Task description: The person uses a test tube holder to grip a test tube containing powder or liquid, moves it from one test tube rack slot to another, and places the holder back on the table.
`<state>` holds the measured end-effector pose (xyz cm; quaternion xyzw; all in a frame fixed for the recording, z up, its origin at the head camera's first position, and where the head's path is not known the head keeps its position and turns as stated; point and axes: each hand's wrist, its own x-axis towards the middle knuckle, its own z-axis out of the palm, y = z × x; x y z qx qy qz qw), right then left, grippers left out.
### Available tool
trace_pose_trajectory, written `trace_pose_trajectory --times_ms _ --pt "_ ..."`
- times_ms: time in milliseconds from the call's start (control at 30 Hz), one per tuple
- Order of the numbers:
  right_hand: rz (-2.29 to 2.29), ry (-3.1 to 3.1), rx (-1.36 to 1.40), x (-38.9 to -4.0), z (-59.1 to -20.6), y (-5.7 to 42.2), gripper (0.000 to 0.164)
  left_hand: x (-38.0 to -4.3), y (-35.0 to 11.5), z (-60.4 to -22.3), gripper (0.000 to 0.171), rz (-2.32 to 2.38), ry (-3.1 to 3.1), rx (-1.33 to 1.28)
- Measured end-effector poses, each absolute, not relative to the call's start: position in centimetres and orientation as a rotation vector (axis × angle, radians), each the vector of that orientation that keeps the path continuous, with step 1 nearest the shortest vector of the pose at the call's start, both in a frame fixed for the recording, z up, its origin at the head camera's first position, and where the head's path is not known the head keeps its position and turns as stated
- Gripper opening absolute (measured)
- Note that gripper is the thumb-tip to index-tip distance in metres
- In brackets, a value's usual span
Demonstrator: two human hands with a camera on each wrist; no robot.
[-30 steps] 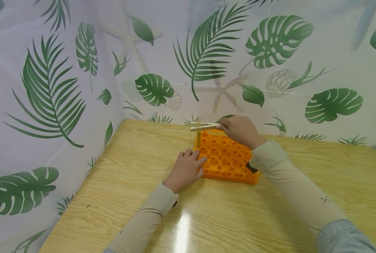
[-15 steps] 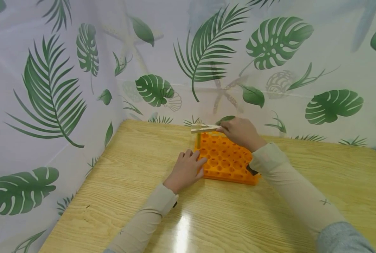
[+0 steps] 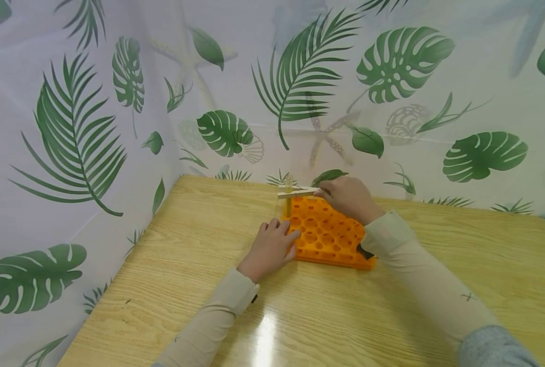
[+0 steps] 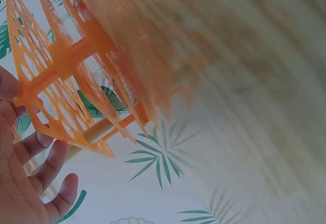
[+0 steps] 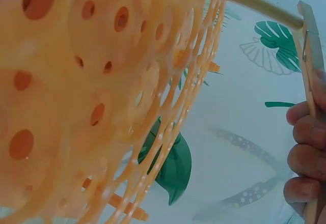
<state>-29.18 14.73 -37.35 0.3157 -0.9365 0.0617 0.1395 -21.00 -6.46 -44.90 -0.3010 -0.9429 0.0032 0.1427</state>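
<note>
My right hand [image 3: 349, 198] grips the handle end of a wooden test tube holder [image 3: 299, 192] above the back of an orange test tube rack [image 3: 320, 224]. The holder's far end is at the upper part of an upright test tube [image 3: 288, 206] with yellowish contents, at the rack's back left corner. In the right wrist view, the tube [image 5: 265, 5] reaches from the rack to the wooden holder [image 5: 308, 56], beside curled fingers [image 5: 305, 158]. My left hand [image 3: 269, 248] holds the rack's left end; in the left wrist view, thumb and finger pinch its edge, other fingers looser.
The rack stands on a wood-grain table [image 3: 199, 311]. Behind and to the left hangs a white curtain [image 3: 235, 61] printed with green leaves, close to the table's back and left edges.
The right hand and the test tube holder have moved slightly down, and more of the tube's top shows above the holder. The left hand and rack have stayed in place.
</note>
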Motion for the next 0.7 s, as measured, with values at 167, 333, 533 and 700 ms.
trace_pose_trajectory --times_ms 167,333,533,700 --pt "0.182 -2.732 0.906 -29.18 -37.60 14.71 0.030 -21.00 -6.46 -44.93 0.020 -0.008 -2.709 -0.869" --pt "0.170 -2.754 0.909 -29.21 -37.74 14.61 0.033 -21.01 -6.49 -44.91 0.019 -0.018 -2.708 -0.870" --pt "0.155 -2.762 0.918 -29.05 -37.72 14.46 0.034 -21.03 -6.53 -44.99 0.020 -0.012 -2.704 -0.874" --pt "0.132 -2.774 0.907 -29.12 -37.70 14.49 0.033 -21.08 -6.53 -44.98 0.021 -0.009 -2.715 -0.874"
